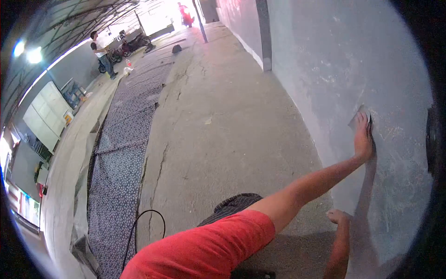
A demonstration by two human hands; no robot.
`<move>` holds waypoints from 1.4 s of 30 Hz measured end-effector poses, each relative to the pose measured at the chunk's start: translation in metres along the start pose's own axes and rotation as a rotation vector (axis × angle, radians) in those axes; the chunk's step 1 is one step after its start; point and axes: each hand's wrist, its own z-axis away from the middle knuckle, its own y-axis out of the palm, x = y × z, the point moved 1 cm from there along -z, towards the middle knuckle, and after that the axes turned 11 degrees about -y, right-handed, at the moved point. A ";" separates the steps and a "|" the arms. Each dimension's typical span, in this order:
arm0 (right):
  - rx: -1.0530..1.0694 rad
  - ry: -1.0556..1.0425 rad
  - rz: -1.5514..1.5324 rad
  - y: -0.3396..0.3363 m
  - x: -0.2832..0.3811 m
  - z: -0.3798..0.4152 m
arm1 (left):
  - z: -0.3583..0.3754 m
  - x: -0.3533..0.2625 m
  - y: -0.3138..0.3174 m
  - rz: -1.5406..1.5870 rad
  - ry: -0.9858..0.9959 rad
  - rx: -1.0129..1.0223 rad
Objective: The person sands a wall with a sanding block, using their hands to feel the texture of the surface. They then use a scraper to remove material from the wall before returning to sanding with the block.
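Note:
My left hand [363,132] is pressed against the grey wall [320,56], fingers stretched over a small dark sheet that looks like sandpaper [354,122]. The sheet lies flat under the fingers, and its edges show on both sides of them. Pale scuffs and scratches mark the wall around it. Lower down, my right hand [339,216] is closed in a loose fist near the foot of the wall. I see nothing in it, and it is apart from the sheet.
Cracked concrete floor [232,125] runs along the wall. A patterned floor covering [121,153] lies to the left, with a black cable [148,211] looped near it. Farther off, a person [102,55] stands near parked motorcycles [132,45]. A thin post [200,23] rises at the back.

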 end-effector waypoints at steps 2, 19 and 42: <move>-0.022 -0.098 -0.168 -0.017 0.022 0.010 | -0.009 0.002 -0.002 0.017 -0.031 0.039; 0.062 -0.021 -0.106 0.060 -0.011 -0.079 | -0.001 0.033 -0.021 -0.172 0.155 0.250; 0.088 -0.004 -0.100 0.030 0.017 -0.023 | -0.021 0.024 0.011 -0.115 0.087 -0.040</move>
